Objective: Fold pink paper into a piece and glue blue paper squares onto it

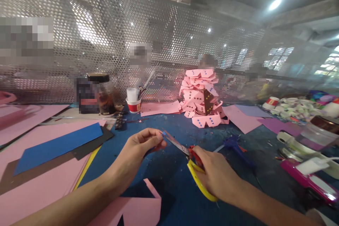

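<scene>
My right hand (pixel 215 173) grips scissors (pixel 182 148) with red and yellow handles, their blades pointing up and left. At the blade tips is a small blue scrap of paper (pixel 164 133), pinched between the thumb and fingers of my left hand (pixel 143 144). How far apart the blades are is hard to see. Below my hands lies a cut and folded pink paper piece (pixel 143 208). Behind them stands a layered pink paper construction (pixel 201 100) with blue, brown and yellow square dots on it.
Pink sheets (pixel 47 197), a blue strip (pixel 60 146) and a dark strip (pixel 92 143) lie at left. Behind are a lidded jar (pixel 104 95) and a paper cup (pixel 134 106). At right are a blue glue gun (pixel 239 152), a magenta stapler-like tool (pixel 307 180) and a clear container (pixel 317 134).
</scene>
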Tool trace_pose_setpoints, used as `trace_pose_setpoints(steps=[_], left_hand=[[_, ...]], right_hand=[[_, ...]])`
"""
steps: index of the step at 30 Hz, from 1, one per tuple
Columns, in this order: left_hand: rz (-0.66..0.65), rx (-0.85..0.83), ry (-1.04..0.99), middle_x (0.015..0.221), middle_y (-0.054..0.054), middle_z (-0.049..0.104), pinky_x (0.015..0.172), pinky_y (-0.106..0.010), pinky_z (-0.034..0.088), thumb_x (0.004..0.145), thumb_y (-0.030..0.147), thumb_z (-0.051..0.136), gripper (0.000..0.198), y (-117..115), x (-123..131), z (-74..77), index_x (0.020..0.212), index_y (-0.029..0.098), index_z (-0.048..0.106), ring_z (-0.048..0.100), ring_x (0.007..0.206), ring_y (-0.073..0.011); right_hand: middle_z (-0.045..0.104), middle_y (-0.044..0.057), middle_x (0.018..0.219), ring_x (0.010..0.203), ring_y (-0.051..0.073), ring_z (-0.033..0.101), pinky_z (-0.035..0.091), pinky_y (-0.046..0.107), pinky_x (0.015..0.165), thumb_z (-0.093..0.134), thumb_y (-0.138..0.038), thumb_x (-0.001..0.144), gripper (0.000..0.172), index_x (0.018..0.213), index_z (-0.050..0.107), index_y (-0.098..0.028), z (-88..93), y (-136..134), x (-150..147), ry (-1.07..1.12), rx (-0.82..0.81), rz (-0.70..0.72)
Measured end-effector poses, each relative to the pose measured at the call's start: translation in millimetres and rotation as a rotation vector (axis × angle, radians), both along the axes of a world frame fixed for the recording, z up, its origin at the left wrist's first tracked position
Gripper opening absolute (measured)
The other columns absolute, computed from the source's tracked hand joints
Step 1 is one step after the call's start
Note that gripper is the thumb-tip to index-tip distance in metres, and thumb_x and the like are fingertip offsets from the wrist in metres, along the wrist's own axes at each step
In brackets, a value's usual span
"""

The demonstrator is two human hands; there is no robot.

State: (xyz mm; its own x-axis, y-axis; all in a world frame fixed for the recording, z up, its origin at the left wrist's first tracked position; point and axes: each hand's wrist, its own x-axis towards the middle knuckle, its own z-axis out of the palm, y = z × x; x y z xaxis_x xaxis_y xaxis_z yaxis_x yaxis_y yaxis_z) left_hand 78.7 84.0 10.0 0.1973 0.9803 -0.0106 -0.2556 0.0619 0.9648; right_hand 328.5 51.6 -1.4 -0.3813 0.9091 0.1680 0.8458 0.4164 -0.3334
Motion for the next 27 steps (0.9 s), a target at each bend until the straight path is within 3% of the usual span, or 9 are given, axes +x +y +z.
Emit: trace_pose_setpoints(steps=[13, 27], left_hand=[[-0.006, 0.014, 0.013, 0.081, 0.000, 0.073, 0.084, -0.025, 0.048, 0.084, 0.031, 0.075, 0.014, 1.6, 2.2, -1.0, 0.087, 0.019, 0.070, 0.066, 0.081, -0.0132], [-0.006, 0.028, 0.040, 0.080, 0.000, 0.073, 0.083, -0.026, 0.048, 0.083, 0.033, 0.076, 0.016, 1.6, 0.2, -4.3, 0.084, 0.019, 0.068, 0.067, 0.081, -0.0137]], right_hand=[[0.069, 0.000, 0.068, 0.056, 0.016, 0.059, 0.019, 0.028, 0.053, 0.058, -0.027, 0.082, 0.013, 0.093, 0.056, -0.021, -2.7, -0.1, -2.1, -0.055, 0.019, 0.013], [0.062, -0.001, 0.058, 0.048, 0.013, 0.050, 0.018, 0.027, 0.049, 0.058, -0.030, 0.083, 0.010, 0.088, 0.059, -0.021, -2.5, -0.3, -3.8, -0.038, 0.001, -0.021]])
